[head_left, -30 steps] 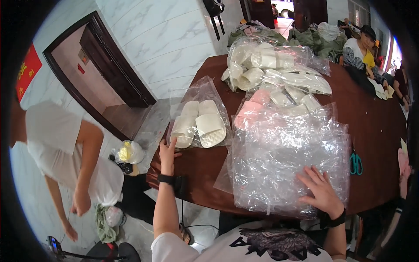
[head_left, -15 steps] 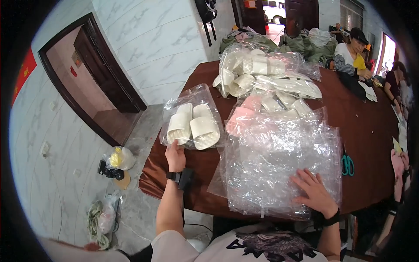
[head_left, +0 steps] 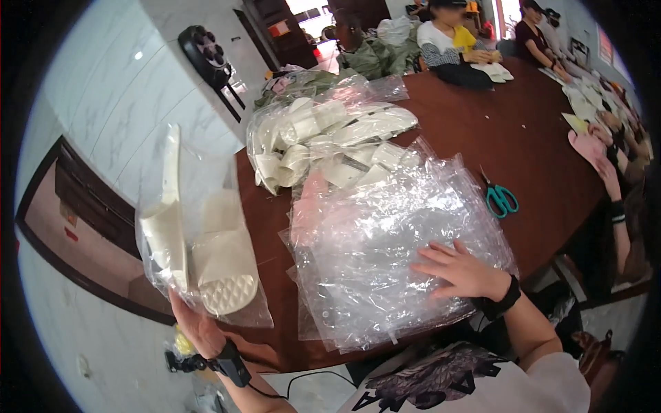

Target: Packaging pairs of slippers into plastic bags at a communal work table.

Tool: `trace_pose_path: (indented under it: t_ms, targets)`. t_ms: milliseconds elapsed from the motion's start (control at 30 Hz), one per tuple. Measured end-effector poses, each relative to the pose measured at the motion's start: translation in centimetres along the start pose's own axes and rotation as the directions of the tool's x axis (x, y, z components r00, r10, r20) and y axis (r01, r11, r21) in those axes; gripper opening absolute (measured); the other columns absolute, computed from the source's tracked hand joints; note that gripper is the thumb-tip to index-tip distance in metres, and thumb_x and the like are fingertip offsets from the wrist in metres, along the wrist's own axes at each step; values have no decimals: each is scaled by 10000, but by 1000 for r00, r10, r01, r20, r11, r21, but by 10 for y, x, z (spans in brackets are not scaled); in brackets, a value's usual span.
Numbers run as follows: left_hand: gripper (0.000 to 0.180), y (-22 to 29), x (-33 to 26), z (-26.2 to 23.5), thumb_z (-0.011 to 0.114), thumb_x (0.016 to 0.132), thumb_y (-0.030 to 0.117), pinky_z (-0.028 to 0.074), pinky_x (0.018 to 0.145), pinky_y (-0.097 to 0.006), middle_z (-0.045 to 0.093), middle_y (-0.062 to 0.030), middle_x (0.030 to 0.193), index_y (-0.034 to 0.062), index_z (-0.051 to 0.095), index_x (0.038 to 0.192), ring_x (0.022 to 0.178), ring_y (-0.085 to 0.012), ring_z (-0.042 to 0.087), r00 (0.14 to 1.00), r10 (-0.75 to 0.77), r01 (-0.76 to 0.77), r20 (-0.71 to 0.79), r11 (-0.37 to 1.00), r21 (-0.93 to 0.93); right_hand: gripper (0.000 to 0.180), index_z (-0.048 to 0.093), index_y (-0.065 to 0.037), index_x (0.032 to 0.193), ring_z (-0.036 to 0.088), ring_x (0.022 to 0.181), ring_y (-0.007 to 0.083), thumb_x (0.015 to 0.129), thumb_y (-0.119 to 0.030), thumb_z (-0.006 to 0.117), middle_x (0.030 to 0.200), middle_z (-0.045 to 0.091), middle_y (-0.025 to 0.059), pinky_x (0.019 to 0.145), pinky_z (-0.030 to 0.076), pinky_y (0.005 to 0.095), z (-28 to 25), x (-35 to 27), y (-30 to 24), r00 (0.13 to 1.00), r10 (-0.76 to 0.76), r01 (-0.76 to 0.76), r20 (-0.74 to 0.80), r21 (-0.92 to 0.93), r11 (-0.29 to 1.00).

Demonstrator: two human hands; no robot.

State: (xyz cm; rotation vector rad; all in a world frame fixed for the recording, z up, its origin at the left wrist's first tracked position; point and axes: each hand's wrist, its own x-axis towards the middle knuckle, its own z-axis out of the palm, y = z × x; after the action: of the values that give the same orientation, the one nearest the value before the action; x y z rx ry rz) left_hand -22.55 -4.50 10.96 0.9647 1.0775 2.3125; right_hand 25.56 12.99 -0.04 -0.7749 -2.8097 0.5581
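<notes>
Head view: I see my left hand (head_left: pixel 196 327) low and off the table's edge, fingers closed on the bottom of a clear bag of cream slippers (head_left: pixel 200 241) — the bag stands up from the grip, one slipper on edge along its left side, the other showing its ribbed sole just above my palm. My right hand (head_left: pixel 461 270) lies flat and open, fingers spread, pressing on a stack of empty clear bags (head_left: pixel 385 255) that spreads out to the left of it and toward me, overhanging the near rim of the dark wooden table (head_left: pixel 537 158). Both wrists wear black bands.

Beyond the stack, further from my right hand, sits a heap of bagged slippers (head_left: pixel 323 138) — white pairs in crumpled plastic. To the right of that hand, a little past the stack's edge, a pair of teal-handled scissors (head_left: pixel 500 198) lies on bare wood. At the far side of the table other people (head_left: pixel 454 41) sit over more slippers.
</notes>
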Motion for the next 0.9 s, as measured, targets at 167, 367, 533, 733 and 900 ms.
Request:
trace_pose_path:
  t_ms: [167, 367, 533, 733, 900]
  targets:
    - [429, -10, -20, 41, 506, 1029, 265, 508, 1010, -428, 566, -111, 1353, 15, 493, 1377, 1197, -217, 572, 983, 92, -139, 160, 937, 321, 745, 378, -260, 1522, 253, 1483, 387, 878, -529, 641, 1599, 294, 149, 1121, 182, 696, 5, -2, 4, 999, 13, -12, 34, -14, 1000]
    - [412, -96, -41, 77, 496, 1044, 289, 501, 995, -431, 563, -85, 1324, 46, 489, 1376, 1166, -205, 572, 825, -441, 434, 353, 895, 105, 720, 361, -252, 1527, 233, 1489, 382, 906, -510, 618, 1614, 265, 130, 1125, 168, 706, 3, 1, 0, 997, 23, -23, 72, 0, 1000]
    - [401, -155, -50, 86, 528, 1040, 234, 576, 835, -393, 590, -101, 1223, 26, 468, 1377, 985, -249, 663, 484, -819, 774, 306, 565, 286, 686, 442, -158, 1475, 237, 1476, 372, 910, -511, 605, 1582, 320, 151, 1185, 104, 633, 9, 1, 7, 992, 51, -46, 117, -42, 998]
    - [591, -158, -78, 98, 531, 1023, 180, 558, 782, -337, 586, -135, 1190, 123, 265, 1548, 920, -198, 617, 709, -680, 587, 188, 716, 378, 420, 691, -88, 1005, 616, 1090, 375, 894, -488, 625, 1032, 678, 180, 1117, 202, 670, 36, -3, 24, 995, 7, -16, -98, -86, 996]
    - [771, -140, -88, 136, 575, 914, 32, 454, 712, -244, 515, -99, 1219, 218, 247, 1586, 919, -133, 514, 752, -569, 302, 333, 747, 593, 349, 675, -77, 912, 650, 939, 350, 844, -419, 659, 851, 678, 152, 1044, 313, 634, 31, -14, 9, 988, 63, -51, -142, 83, 995]
